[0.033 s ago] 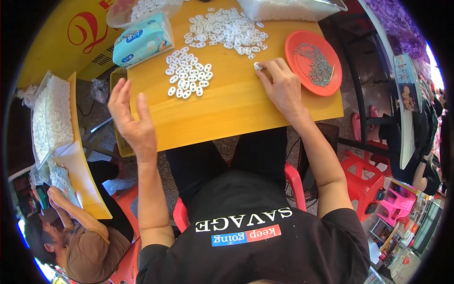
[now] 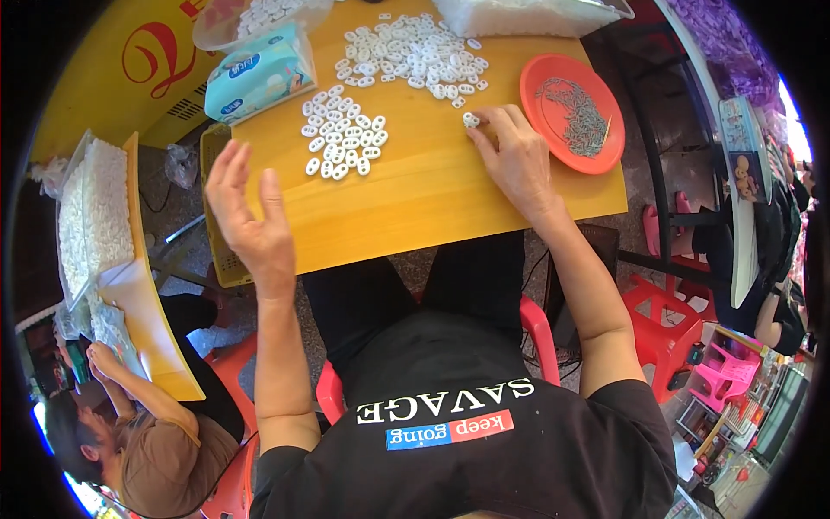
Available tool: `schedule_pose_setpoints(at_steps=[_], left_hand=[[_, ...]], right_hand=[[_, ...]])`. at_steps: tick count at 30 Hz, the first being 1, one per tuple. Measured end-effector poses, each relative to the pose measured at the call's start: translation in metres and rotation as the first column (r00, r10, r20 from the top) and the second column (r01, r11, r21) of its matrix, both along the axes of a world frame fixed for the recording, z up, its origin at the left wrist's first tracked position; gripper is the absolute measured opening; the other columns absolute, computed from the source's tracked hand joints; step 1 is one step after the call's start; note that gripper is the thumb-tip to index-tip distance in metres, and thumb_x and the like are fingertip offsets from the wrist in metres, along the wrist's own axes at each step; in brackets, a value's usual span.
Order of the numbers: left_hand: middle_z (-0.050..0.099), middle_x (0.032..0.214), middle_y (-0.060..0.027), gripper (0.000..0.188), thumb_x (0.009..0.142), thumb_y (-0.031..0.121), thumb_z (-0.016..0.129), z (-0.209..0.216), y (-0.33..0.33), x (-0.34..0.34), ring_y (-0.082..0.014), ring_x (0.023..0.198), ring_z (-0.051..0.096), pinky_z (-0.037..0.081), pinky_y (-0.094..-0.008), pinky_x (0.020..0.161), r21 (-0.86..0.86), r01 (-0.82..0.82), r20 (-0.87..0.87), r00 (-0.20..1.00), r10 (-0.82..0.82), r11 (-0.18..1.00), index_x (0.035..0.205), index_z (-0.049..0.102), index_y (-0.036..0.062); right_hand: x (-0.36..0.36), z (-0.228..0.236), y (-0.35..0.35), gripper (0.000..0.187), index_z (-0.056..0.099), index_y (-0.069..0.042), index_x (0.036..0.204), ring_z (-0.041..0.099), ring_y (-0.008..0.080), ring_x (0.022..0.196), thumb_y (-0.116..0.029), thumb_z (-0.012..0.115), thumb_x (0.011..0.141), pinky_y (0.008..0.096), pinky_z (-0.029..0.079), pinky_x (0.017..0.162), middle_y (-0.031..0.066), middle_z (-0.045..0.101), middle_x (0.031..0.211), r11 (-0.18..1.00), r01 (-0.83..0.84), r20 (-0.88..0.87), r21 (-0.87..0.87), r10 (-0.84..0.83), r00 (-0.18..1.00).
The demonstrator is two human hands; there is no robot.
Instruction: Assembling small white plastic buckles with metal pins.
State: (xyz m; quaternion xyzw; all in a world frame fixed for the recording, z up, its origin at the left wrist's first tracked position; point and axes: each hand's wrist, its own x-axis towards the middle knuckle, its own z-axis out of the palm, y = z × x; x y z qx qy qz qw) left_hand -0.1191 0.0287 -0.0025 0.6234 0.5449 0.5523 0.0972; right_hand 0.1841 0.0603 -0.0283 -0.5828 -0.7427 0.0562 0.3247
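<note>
My right hand (image 2: 519,160) pinches a small white oval plastic piece (image 2: 469,120) between thumb and fingertips, just above the yellow table (image 2: 398,203). Off the table's left edge my left hand (image 2: 251,208) is raised, fingers stretched and thumb apart, holding nothing. Between the hands lies a group of white two-holed oval pieces (image 2: 346,138), spread in a loose layer. A larger heap of similar pieces (image 2: 415,56) sits farther back. Beside my right hand is a red round plate (image 2: 538,82) holding many small grey screw-like pins (image 2: 581,125) and a thin wooden stick (image 2: 607,130).
A blue tissue pack (image 2: 261,76) and a clear bowl of white pieces (image 2: 212,30) stand back left; a clear tub (image 2: 536,19) is back right. At left, another person (image 2: 164,441) sits by a second table with a bin of white pieces (image 2: 95,208). Red stools (image 2: 666,324) stand right.
My left hand has shifted slightly to the right and down. My right hand stays in place, pinching the small white piece.
</note>
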Motion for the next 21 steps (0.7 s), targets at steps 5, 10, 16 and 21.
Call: schedule_pose_setpoints(at_steps=[5,10,16,21], left_hand=[[0.054,0.127,-0.0148,0.03,0.09,0.001,0.062,-0.006,-0.011,0.047,-0.0265,0.118,0.053,0.047,-0.0347,0.095,-0.072,0.148,0.092,0.986,-0.141,0.986,0.12,0.06,0.0018],[0.054,0.126,-0.0163,0.028,0.089,0.0,0.061,-0.015,-0.022,0.071,-0.0288,0.116,0.054,0.048,-0.0353,0.094,-0.14,0.272,0.096,0.961,-0.26,0.952,0.117,0.06,-0.0001],[0.052,0.125,-0.0158,0.028,0.088,-0.002,0.06,-0.018,-0.026,0.083,-0.0283,0.117,0.054,0.049,-0.0351,0.093,-0.183,0.332,0.126,0.941,-0.313,0.926,0.116,0.06,0.0006],[0.052,0.126,-0.0149,0.028,0.089,-0.002,0.06,-0.019,-0.026,0.084,-0.0273,0.117,0.053,0.05,-0.0344,0.092,-0.199,0.343,0.153,0.936,-0.317,0.918,0.116,0.06,0.001]], right_hand=[[0.002,0.0,0.0,0.02,0.066,-0.004,0.101,0.064,0.0286,0.074,-0.013,0.072,0.083,0.0386,0.051,0.066,0.0117,0.063,0.089,1.0,0.015,0.02,-0.008,-0.015,1.0],[0.002,0.008,0.004,0.024,0.067,-0.005,0.104,0.066,0.0334,0.078,-0.017,0.071,0.083,0.0414,0.053,0.067,0.0131,0.063,0.093,0.996,0.023,0.081,-0.084,-0.016,0.997],[0.002,0.004,0.008,0.023,0.067,-0.007,0.104,0.066,0.0346,0.078,-0.018,0.07,0.085,0.0425,0.054,0.067,0.0148,0.064,0.092,0.995,0.038,0.08,-0.09,-0.03,0.996],[0.004,-0.002,0.011,0.018,0.067,-0.004,0.099,0.065,0.0296,0.075,-0.014,0.071,0.084,0.0394,0.051,0.065,0.0128,0.064,0.083,0.999,0.039,0.068,-0.001,-0.039,0.997]])
